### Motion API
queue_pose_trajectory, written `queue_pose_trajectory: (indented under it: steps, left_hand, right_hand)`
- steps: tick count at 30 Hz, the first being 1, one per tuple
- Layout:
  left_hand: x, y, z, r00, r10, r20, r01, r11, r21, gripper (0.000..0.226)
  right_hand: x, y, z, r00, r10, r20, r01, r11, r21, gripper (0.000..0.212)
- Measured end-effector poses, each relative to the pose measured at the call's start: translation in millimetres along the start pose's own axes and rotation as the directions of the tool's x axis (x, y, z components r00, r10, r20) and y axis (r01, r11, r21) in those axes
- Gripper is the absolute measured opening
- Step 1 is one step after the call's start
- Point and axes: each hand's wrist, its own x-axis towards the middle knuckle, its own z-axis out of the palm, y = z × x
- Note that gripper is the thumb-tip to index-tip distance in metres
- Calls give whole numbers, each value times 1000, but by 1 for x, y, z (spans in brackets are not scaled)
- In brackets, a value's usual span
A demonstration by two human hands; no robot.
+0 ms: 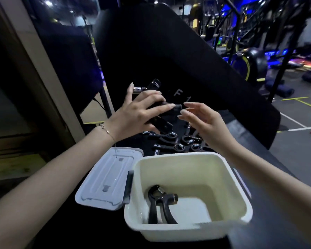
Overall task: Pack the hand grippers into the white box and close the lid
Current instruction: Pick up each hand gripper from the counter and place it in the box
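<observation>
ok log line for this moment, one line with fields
left hand: grips hand gripper | right hand: open, beside it | white box: one gripper inside | lid: off

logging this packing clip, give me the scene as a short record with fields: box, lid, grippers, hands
box: white plastic box, open, on the black table
lid: grey-white plastic lid, off, lying left of the box
packed: one black spring hand gripper inside the box
unpacked: several black hand grippers on the table behind the box
left hand: grips a held black hand gripper above the table
right hand: open, fingers near that gripper's end
</observation>
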Motion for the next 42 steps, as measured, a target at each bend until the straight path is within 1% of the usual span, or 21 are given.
queue_pose_trajectory:
  steps: [4,7,8,10,12,13,15,17,19,21,23,24,25,26,28,30,34,37,39,42]
  left_hand:
    - [-4,16,-12,996,87,-8,-87,996,-4,78]
    - [-7,26,-17,993,119,-12,-119,993,-11,74]
    - [-8,29,-18,992,124,-13,-124,992,-24,71]
    - [-11,33,-21,991,135,0,-134,990,-50,63]
    - [-14,38,-22,988,155,20,-153,986,-58,54]
    - [-16,40,-22,986,166,29,-164,985,-56,53]
    - [-20,44,-20,982,181,47,-179,983,-48,56]
    - [-22,46,-18,985,163,58,-160,986,-55,61]
    - [-23,45,-18,995,76,68,-68,990,-123,71]
    - [-23,44,-19,991,-76,111,105,952,-287,81]
    - [-23,46,-20,949,-228,218,305,838,-453,88]
    - [-23,49,-20,918,-276,283,388,771,-505,93]
    - [-23,52,-20,892,-299,338,443,721,-533,100]
    - [-22,56,-19,878,-301,371,468,698,-541,106]
    - [-22,64,-15,871,-281,404,473,706,-527,115]
    - [-21,70,-13,862,-261,434,471,727,-499,120]
    - [-15,81,-17,832,-251,495,487,757,-435,116]
    - [-14,84,-14,811,-224,541,469,801,-373,120]
    - [-16,87,-8,804,-180,567,420,846,-327,122]
    - [-20,94,0,797,-135,589,354,895,-273,121]
  right_hand:
    - [-2,-10,-10,996,73,43,-75,996,54,24]
    - [-12,-10,-13,991,122,61,-126,989,82,17]
    - [-16,-10,-14,986,142,83,-150,985,90,18]
    - [-24,-11,-14,967,188,170,-210,971,118,27]
    - [-32,-13,-14,939,225,259,-269,951,149,26]
    - [-35,-13,-14,931,238,278,-289,945,156,24]
    - [-41,-11,-13,924,270,272,-325,928,181,21]
    - [-47,-7,-11,924,306,231,-356,908,223,20]
    - [-53,-3,-8,922,337,189,-380,880,286,23]
    - [-59,1,-4,922,356,150,-386,841,378,28]
    - [-62,3,1,918,382,103,-383,793,474,29]
    - [-64,3,3,914,397,84,-380,766,519,28]
    - [-65,4,6,909,410,70,-377,742,554,26]
    - [-67,4,8,904,422,65,-377,719,584,25]
    - [-70,5,13,895,442,69,-388,691,610,23]
    - [-75,8,18,888,450,96,-411,680,607,20]
    - [-86,16,24,866,478,143,-465,669,579,22]
    - [-90,24,25,841,510,179,-517,662,543,27]
    - [-92,27,26,810,541,225,-566,622,541,36]
    - [-97,32,26,755,590,286,-630,534,564,38]
